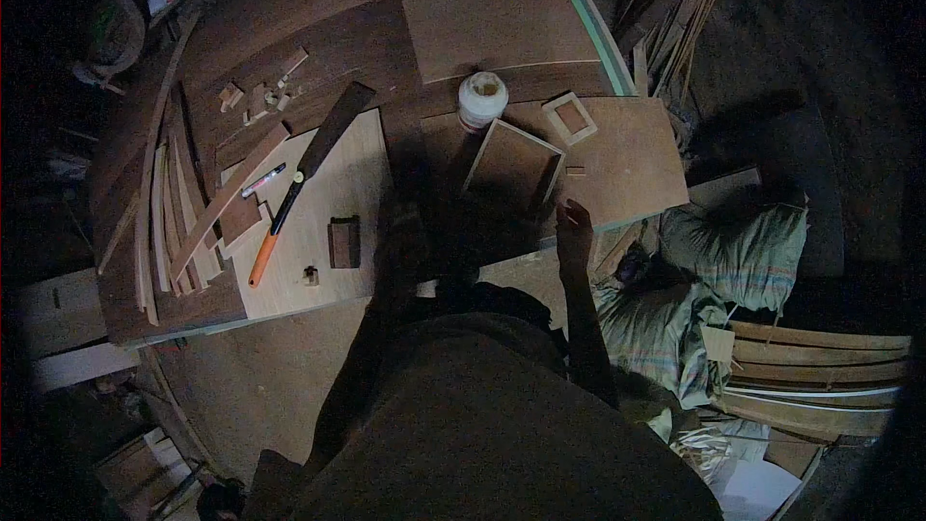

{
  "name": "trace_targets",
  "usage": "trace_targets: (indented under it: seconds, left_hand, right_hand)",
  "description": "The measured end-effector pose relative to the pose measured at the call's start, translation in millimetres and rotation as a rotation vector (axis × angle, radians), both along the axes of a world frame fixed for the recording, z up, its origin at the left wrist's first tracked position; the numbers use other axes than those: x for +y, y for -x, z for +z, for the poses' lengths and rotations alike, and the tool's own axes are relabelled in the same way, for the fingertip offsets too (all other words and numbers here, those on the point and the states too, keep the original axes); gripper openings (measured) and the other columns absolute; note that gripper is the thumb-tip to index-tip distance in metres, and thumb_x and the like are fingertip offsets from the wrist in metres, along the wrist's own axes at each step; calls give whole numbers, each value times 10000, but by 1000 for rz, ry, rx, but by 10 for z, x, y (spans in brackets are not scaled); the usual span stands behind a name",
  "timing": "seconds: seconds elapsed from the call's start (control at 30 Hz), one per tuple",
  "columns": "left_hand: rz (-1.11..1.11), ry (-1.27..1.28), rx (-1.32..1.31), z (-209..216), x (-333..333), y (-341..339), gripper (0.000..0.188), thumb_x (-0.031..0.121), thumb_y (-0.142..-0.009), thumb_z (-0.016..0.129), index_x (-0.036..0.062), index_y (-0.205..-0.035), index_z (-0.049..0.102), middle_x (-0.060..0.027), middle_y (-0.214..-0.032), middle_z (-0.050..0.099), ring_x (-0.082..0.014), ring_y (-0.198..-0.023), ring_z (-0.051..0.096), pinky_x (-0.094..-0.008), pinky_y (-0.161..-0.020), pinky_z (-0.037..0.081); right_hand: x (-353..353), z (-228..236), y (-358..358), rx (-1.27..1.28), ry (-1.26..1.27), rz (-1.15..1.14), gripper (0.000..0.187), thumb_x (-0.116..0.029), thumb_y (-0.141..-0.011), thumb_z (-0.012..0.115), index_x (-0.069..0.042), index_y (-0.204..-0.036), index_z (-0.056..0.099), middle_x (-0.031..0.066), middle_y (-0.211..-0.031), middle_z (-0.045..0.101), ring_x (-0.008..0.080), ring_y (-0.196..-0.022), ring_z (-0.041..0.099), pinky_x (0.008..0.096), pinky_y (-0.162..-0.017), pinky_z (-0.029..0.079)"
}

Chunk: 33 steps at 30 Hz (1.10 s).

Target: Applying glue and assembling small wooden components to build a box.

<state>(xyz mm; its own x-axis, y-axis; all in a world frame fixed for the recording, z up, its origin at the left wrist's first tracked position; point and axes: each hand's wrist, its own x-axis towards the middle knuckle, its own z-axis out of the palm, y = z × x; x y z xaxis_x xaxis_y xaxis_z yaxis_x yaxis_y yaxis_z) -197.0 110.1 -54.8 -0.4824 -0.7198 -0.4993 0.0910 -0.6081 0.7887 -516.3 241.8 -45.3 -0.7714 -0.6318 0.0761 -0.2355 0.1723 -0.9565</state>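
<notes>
The room is dark, its corners sinking into black at the rim of the view, and a brown table (328, 24) takes up the middle. On a board (632, 159) at its near edge sits the box (518, 160), a shallow tray with a pale rim; its near end is lost in shadow. The left hand (400, 232) is a dark shape left of that shadow; I cannot tell how its fingers stand or whether they hold anything. The right hand (576, 219) is clearer, just beside the box's near right side, fingers partly bent; whether something is between them I cannot make out. Beyond the box stand a white jar (482, 101) and a small frame (571, 119), with 1 small block (576, 172) nearer. To the left, a saw (283, 205) with an orange handle lies across a pale board (362, 164), beside strips (164, 217). 2 sacks (738, 246) slump at right, their outlines dim.
</notes>
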Motion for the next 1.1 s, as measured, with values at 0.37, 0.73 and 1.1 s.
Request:
trace_targets:
  seconds: [0.37,0.73,1.1]
  left_hand:
    - [-435,370,-399,222,-1209,1206,471,368,-948,578,58,-1301,543,-89,-1184,597,-200,-962,563,-365,-854,459]
    - [-568,245,-317,628,-1201,1532,784,473,-878,637,51,-1470,346,-171,-1482,374,-289,-1331,392,-419,-1077,335]
    - [-455,599,-274,559,-1038,1502,723,409,-852,717,77,-1420,416,-123,-1356,515,-279,-1198,508,-408,-1002,416]
  right_hand:
    - [-443,220,249,-886,-56,342,578,-484,-960,548,-49,-1342,543,74,-1133,626,174,-990,584,280,-848,467]
    - [-337,-105,322,-950,56,384,595,-402,-975,542,-36,-1430,431,105,-1403,478,238,-1259,463,356,-1053,368]
    - [-78,56,322,-1005,33,385,414,-274,-979,565,-64,-1329,494,47,-1243,568,178,-1122,539,314,-915,452]
